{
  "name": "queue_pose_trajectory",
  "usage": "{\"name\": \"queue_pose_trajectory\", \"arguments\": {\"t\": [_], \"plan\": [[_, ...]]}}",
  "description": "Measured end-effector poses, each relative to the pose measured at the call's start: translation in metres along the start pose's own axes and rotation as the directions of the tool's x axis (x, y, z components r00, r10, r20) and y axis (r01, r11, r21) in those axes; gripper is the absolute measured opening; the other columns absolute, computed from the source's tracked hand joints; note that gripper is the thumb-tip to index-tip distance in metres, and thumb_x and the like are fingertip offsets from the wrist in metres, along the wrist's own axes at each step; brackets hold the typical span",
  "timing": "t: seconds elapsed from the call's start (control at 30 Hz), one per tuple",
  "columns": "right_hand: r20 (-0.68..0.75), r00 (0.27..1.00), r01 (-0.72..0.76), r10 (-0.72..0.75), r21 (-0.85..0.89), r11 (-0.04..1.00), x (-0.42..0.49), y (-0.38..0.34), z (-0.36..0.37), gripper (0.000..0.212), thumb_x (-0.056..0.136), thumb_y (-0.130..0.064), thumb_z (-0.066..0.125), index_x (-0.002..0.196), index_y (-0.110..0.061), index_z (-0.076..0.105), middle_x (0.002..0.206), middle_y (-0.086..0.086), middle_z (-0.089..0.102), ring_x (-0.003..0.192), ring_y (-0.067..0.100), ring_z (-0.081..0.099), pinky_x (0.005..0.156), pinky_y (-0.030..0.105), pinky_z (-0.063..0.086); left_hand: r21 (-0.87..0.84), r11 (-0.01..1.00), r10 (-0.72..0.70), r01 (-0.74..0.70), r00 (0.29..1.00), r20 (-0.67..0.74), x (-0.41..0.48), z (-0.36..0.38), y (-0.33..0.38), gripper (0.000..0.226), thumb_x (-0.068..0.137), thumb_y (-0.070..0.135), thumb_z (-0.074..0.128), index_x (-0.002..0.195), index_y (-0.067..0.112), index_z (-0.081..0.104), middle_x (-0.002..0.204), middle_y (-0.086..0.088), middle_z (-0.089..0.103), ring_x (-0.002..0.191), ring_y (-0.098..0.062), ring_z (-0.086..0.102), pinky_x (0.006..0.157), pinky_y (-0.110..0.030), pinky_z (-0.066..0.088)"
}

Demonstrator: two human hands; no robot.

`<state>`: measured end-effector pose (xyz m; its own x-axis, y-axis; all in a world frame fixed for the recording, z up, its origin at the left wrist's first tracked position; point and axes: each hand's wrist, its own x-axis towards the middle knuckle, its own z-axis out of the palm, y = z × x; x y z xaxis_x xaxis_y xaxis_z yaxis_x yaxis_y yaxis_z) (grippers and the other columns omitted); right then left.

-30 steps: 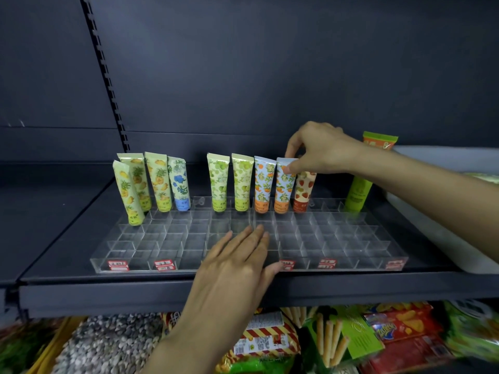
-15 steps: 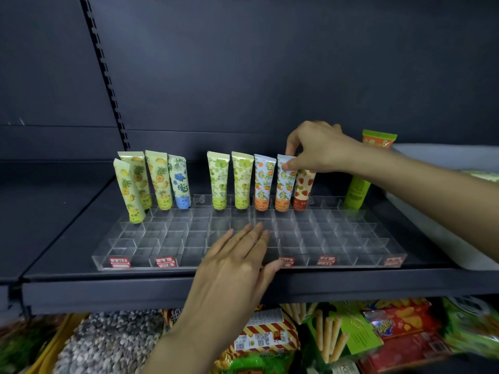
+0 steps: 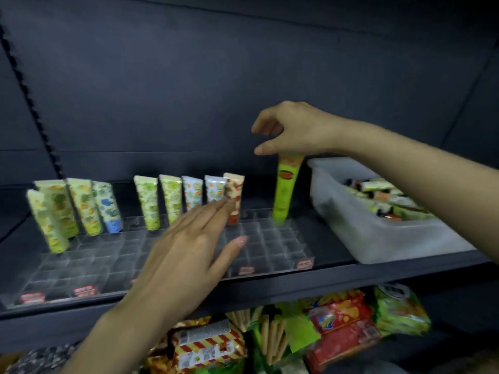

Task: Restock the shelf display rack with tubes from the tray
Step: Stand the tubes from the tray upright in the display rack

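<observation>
Both hands, left (image 3: 186, 249) and right (image 3: 294, 130), spread empty; ten tubes (image 3: 147, 202) stand in rack (image 3: 270, 255).

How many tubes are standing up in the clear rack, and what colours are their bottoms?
Yellow-green bottoms, at the left: 3
Blue bottom: 1
Green bottoms in the middle: 2
Fruit-print tubes with bottoms hidden behind the left hand: 2
Red-orange bottom: 1
Tall bright green tube under the right hand: 1
Total standing in the rack: 10
</observation>
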<state>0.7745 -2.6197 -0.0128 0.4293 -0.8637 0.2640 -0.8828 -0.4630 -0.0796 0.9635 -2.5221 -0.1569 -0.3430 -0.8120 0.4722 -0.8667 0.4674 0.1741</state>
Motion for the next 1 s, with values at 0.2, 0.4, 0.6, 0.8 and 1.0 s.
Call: {"name": "queue_pose_trajectory", "arguments": {"t": [0.2,0.4,0.6,0.8,1.0], "plan": [[0.018,0.986,-0.164,0.164,0.002,0.986,-0.071,0.084,-0.045,0.042,0.083,-0.037,0.069,0.12,-0.02,0.061,0.111,-0.002,0.063,0.102,0.013,0.059,0.09,0.024,0.044,-0.142,0.98,0.137,-0.141,0.99,-0.039,0.046,0.01,0.076,0.068,0.094,0.064,0.019,0.146,0.025,0.04,0.148,0.006,0.042,0.132,-0.002,0.035,0.106,-0.011,0.012],[0.121,0.93,-0.356,0.348,0.053,0.933,-0.126,0.174,-0.04,0.043,0.084,-0.036,0.068,0.123,-0.021,0.058,0.115,0.0,0.061,0.104,0.013,0.057,0.091,0.023,0.043,-0.232,0.953,0.194,-0.196,0.98,-0.035,0.093,0.041,0.143,0.081,0.082,0.075,0.004,0.149,0.036,0.025,0.152,0.021,0.024,0.133,0.013,0.01,0.107,-0.007,0.005],[0.244,0.831,-0.532,0.5,0.081,0.843,-0.152,0.252,-0.016,0.053,0.086,-0.041,0.066,0.131,-0.015,0.053,0.125,0.003,0.057,0.116,0.019,0.054,0.097,0.028,0.043,-0.357,0.924,0.157,-0.134,0.987,0.036,0.132,0.077,0.173,0.086,0.073,0.079,0.01,0.148,0.041,0.025,0.151,0.028,0.017,0.135,0.016,0.004,0.103,-0.002,0.0],[0.363,0.619,-0.767,0.696,0.088,0.636,-0.165,0.316,-0.002,0.077,0.086,-0.056,0.058,0.146,-0.015,0.031,0.15,0.005,0.034,0.131,0.025,0.042,0.098,0.034,0.041,-0.323,0.937,0.184,-0.133,0.974,0.135,0.149,0.099,0.184,0.075,0.07,0.085,-0.003,0.139,0.057,0.005,0.155,0.029,0.001,0.137,0.018,-0.012,0.107,-0.005,-0.015],[0.493,0.452,-0.888,0.743,0.171,0.426,-0.159,0.337,0.012,0.09,0.082,-0.059,0.061,0.148,-0.011,0.024,0.151,0.01,0.033,0.132,0.03,0.04,0.102,0.043,0.043,-0.265,0.956,0.192,-0.125,0.951,0.241,0.158,0.101,0.186,0.076,0.064,0.086,-0.008,0.137,0.062,-0.005,0.154,0.03,-0.012,0.135,0.017,-0.022,0.102,-0.007,-0.023]]}}
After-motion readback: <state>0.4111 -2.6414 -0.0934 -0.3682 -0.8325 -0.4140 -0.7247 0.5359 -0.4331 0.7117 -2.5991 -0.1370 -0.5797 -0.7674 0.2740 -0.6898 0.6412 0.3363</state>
